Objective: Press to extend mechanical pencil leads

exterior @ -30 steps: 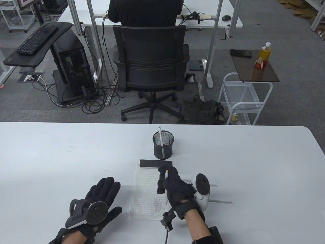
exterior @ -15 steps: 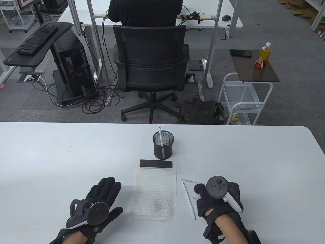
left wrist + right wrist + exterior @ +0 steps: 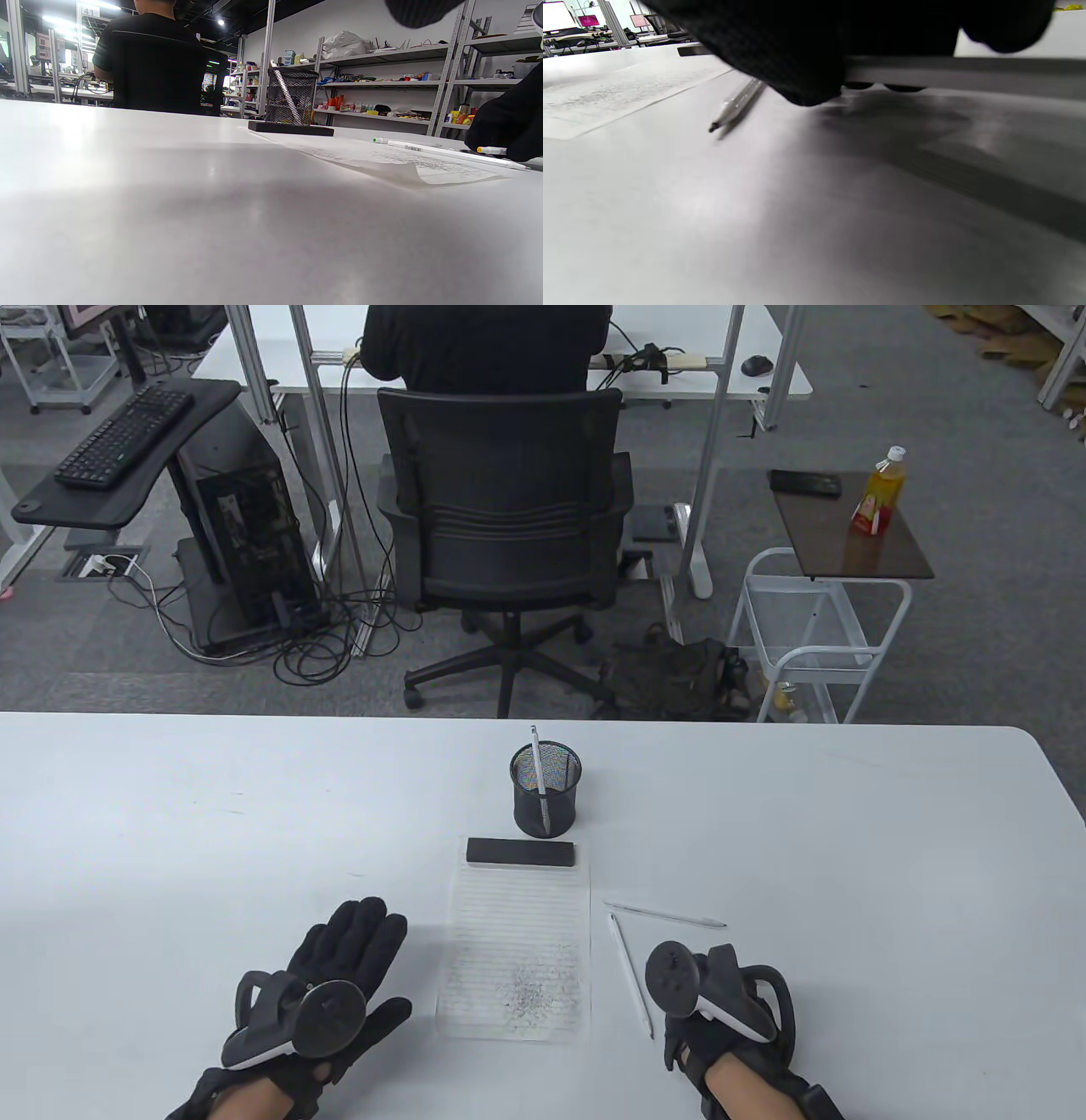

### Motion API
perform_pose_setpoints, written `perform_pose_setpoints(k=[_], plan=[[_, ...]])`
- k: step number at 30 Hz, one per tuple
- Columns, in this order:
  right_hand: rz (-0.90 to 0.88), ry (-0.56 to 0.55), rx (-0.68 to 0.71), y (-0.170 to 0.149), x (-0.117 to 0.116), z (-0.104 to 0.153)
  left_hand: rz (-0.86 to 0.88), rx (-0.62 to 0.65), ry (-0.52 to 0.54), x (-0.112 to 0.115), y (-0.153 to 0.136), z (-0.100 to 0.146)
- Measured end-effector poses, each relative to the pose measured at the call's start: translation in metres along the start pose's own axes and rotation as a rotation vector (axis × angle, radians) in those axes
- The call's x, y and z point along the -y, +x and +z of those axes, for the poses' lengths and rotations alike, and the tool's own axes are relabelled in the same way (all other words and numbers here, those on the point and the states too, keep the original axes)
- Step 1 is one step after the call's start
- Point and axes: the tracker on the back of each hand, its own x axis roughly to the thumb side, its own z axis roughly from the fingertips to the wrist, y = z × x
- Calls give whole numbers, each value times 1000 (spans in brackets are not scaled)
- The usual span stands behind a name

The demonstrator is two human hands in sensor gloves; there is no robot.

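Two white mechanical pencils lie right of the lined paper [image 3: 517, 950]: one across [image 3: 666, 914] and one diagonal [image 3: 632, 976], also in the right wrist view [image 3: 736, 103]. My right hand [image 3: 713, 1035] is low on the table beside them. Its fingers [image 3: 780, 55] close over a third pencil [image 3: 967, 72], whose yellow end [image 3: 491, 150] sticks out of the glove. I cannot tell if it is lifted. My left hand [image 3: 339, 967] rests flat, fingers spread, left of the paper. Another pencil [image 3: 537, 768] stands in the mesh cup [image 3: 545, 797].
A black bar [image 3: 520, 853] lies on the paper's far edge, just in front of the cup. The paper carries grey scribbles near its front. An office chair [image 3: 505, 509] with a seated person stands beyond the table's far edge.
My right hand held a pencil upright over the paper, then laid it diagonally right of the paper. It has since drawn back toward me and closed over another pencil. The left hand stayed still.
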Motion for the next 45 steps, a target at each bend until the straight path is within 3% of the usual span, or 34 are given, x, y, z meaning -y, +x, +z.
perform_pose_setpoints(k=[18, 29, 32, 38, 41, 45], plan=[[69, -58, 43, -1, -6, 1, -4, -4, -8, 0, -1, -1], [73, -10, 12, 0, -3, 4, -15, 11, 7, -4, 5, 0], [51, -97, 20, 3, 15, 12, -17, 13, 13, -5, 6, 1], [-96, -244, 33, 14, 89, 9, -19, 3, 14, -6, 3, 1], [-186, -292, 26, 26, 123, -9, -19, -3, 11, -5, 2, 0], [-322, -256, -31, 44, 148, -53, -17, -7, 11, -6, 1, 1]])
